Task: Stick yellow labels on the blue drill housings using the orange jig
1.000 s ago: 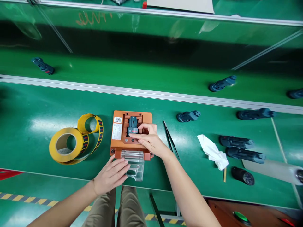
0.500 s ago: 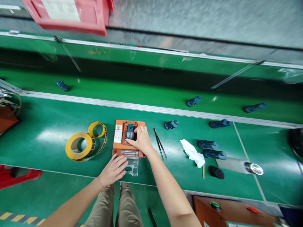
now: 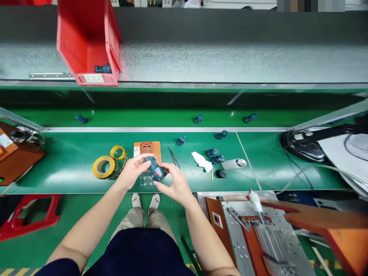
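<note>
A dark blue battery pack (image 3: 155,168) with a small red label is held tilted in the air, between both hands. My left hand (image 3: 132,171) grips its upper left end with thumb and fingers. At its lower right end, my right hand (image 3: 176,184) has fingers and thumb curled around the wider base. Behind and below the hands lies an orange fixture (image 3: 156,147) with a recess and white labels, partly covered by the hands. Its clear plastic flap (image 3: 146,180) lies folded out toward the table's front edge.
Left of the fixture stands a yellow label roll (image 3: 97,168). Black tweezers (image 3: 174,157), a white cloth (image 3: 201,161), several battery packs (image 3: 212,152), a black cap (image 3: 221,174) and a bottle (image 3: 233,164) lie to the right. A red bin (image 3: 89,50) sits on the shelf above.
The battery pack has been lifted out of the fixture's recess toward me. My left hand has left the clear flap and now holds the pack too. The view has shifted and widened.
</note>
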A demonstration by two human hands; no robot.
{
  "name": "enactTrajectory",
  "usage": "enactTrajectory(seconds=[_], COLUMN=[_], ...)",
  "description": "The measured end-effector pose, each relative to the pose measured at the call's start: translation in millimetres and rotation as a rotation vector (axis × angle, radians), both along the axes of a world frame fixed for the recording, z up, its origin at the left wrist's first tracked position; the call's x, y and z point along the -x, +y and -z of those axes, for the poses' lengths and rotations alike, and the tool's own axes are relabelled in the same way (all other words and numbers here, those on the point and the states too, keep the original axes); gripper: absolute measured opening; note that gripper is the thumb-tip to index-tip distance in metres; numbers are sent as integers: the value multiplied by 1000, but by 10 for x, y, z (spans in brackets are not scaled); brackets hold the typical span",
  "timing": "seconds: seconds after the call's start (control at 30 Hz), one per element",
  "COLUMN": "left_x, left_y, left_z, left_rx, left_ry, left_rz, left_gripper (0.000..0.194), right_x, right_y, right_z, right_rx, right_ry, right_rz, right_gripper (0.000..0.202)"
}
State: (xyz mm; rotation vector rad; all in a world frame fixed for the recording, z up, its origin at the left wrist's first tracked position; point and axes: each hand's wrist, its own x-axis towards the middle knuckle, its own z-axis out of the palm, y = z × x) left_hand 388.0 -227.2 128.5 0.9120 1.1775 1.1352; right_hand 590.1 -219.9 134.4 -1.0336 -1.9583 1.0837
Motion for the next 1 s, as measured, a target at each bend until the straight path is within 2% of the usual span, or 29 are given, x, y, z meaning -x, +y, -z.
enactTrajectory(seconds=[0.07, 0.13, 0.27, 0.37, 0.57, 0.73, 0.9, 0.93, 1.0], left_x=[-142, -324, -701, -911, -1097, -1210, -1406, -1435, -1465], left_y=[-4, -60, -183, -216, -144, -49, -2, 2, 12], left_z=[-219, -376, -605, -720, -763, -744, -781, -813, -903], left_rx=[3, -38, -169, -200, -206, -209, -276, -304, -362], left_ry=[-19, -14, 4, -2, -27, -54, -38, 8, 139], left_rz=[21, -13, 2, 66, 236, 328, 343, 327, 310], left_gripper=[44, 41, 36, 35, 37, 38, 28, 27, 29], right_x=[-142, -290, -545, -652, -694, -684, -554, -526, -484], right_y=[-102, -187, -345, -471, -686, -742, -818, -842, -895], right_z=[-153, -292, -475, -538, -598, -641, -734, -759, -817], right_rx=[63, 164, 357, 401, 540, 640, 887, 863, 716], right_ry=[61, 145, 241, 323, 555, 743, 891, 880, 787], right_rz=[31, 45, 109, 163, 346, 417, 373, 391, 472], right_gripper=[49, 47, 28, 28, 29, 40, 51, 52, 51])
